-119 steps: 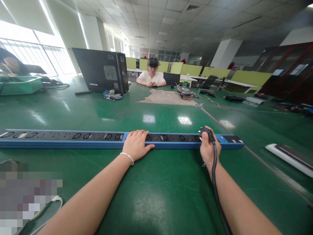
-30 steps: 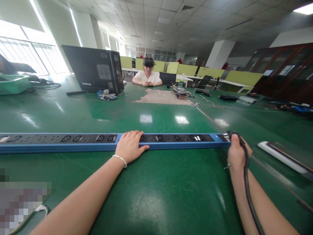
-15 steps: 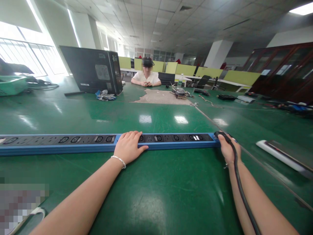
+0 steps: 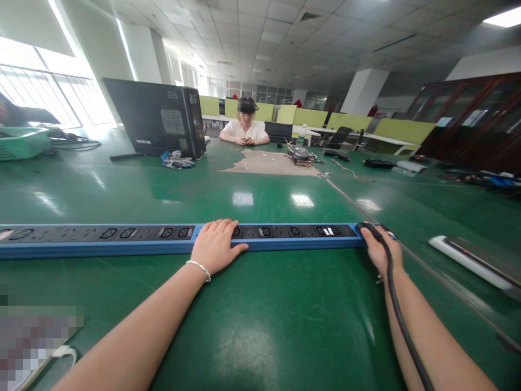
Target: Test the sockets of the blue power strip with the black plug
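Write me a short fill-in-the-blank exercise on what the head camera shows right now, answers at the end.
1. The power strip under the left hand has a frame coloured ____.
2. The plug on the black cable is held in the person's ____ hand.
3. In this view, the computer case stands to the ____ of the water bottle.
4. The tabletop is coloured ____.

Missing words: blue; right; left; green.

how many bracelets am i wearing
2: the left bracelet, by the left hand on the blue power strip, and the right bracelet, partly hidden by the black cord.
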{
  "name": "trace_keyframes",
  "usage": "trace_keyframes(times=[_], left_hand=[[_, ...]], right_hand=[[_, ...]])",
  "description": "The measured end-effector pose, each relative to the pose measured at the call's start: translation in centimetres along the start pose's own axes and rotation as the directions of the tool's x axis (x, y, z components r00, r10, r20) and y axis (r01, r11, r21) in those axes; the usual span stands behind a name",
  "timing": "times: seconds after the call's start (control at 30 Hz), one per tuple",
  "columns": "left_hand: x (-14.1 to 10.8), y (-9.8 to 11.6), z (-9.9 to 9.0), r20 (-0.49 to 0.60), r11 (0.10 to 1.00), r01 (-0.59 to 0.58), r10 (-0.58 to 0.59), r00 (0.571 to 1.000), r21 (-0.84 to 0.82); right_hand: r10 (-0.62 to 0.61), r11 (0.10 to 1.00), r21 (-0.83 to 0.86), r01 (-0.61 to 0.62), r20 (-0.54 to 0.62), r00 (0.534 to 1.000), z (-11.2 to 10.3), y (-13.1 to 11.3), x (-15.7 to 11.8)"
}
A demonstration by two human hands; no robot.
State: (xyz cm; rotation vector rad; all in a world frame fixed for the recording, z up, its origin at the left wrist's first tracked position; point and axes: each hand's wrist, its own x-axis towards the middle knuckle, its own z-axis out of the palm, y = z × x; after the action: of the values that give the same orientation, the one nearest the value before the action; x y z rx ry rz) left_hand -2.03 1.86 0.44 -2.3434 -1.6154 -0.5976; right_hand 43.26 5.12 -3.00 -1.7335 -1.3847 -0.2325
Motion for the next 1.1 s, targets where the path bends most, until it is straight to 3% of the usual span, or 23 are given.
trace_keyframes(times=[0.17,0.4,1.1], left_hand=[[0.0,0.1,0.0,0.005,1.0,0.013,-0.013,1.0,-0.005],[0.0,0.1,-0.1,0.008,1.0,0.005,-0.005,1.0,0.007],[0.0,0.1,-0.1,0.009,1.0,0.016,-0.016,1.0,0.003]], right_hand=[[0.106,0.994,-0.032,-0.106,-0.006,0.994,0.2,0.3,0.2],[-0.012,0.987,-0.161,0.018,0.038,0.999,-0.3,-0.7,-0.3],[-0.01,0.987,-0.161,0.009,-0.002,1.0,0.0,-1.3,-0.6]])
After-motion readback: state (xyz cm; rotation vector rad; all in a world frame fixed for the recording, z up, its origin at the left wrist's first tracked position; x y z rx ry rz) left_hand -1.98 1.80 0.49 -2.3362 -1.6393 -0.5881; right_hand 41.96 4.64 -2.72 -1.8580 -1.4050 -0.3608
